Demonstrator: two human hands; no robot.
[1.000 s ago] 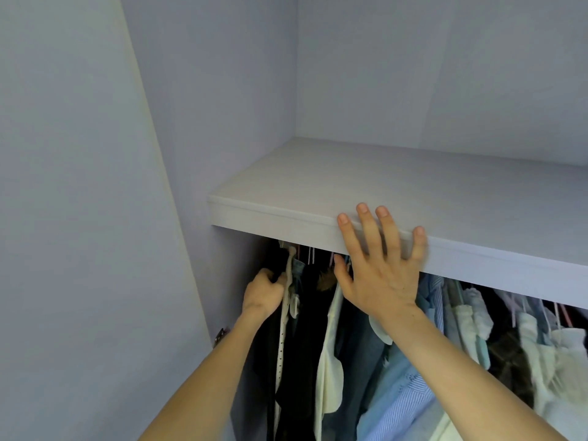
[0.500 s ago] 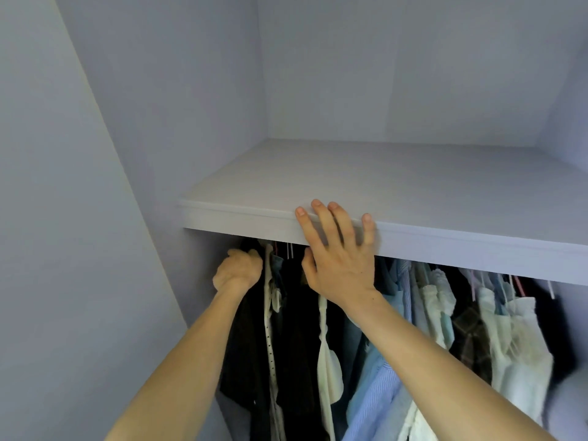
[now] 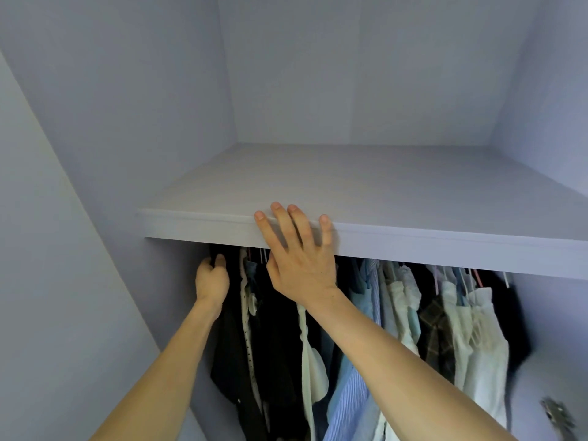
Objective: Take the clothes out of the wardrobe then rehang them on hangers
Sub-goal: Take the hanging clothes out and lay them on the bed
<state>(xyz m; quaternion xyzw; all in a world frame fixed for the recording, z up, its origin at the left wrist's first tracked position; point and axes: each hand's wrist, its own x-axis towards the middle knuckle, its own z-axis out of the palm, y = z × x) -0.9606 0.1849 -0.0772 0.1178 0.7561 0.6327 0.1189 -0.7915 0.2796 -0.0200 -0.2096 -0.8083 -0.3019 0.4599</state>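
Observation:
Several garments hang in a row under the wardrobe shelf (image 3: 413, 240). My left hand (image 3: 211, 280) reaches up at the far left of the row and grips the top of a black garment (image 3: 229, 354); its hanger is hidden. My right hand (image 3: 299, 256) lies flat with straight fingers against the shelf's front edge, fingertips on top. Beside the black garment hang a white dotted strap (image 3: 245, 319), dark clothes (image 3: 280, 345), a white piece (image 3: 313, 374), blue striped shirts (image 3: 353, 386), and pale tops (image 3: 477, 338) to the right.
The shelf top (image 3: 366, 183) is bare. The wardrobe's left side wall (image 3: 127, 138) stands close to my left arm. A metal hinge (image 3: 558, 415) shows at the lower right. Thin hanger hooks (image 3: 477, 278) poke up under the shelf edge.
The view has swung to the right, showing more of the clothes row. My left hand has shifted slightly up at the black garment. My right hand stays on the shelf edge.

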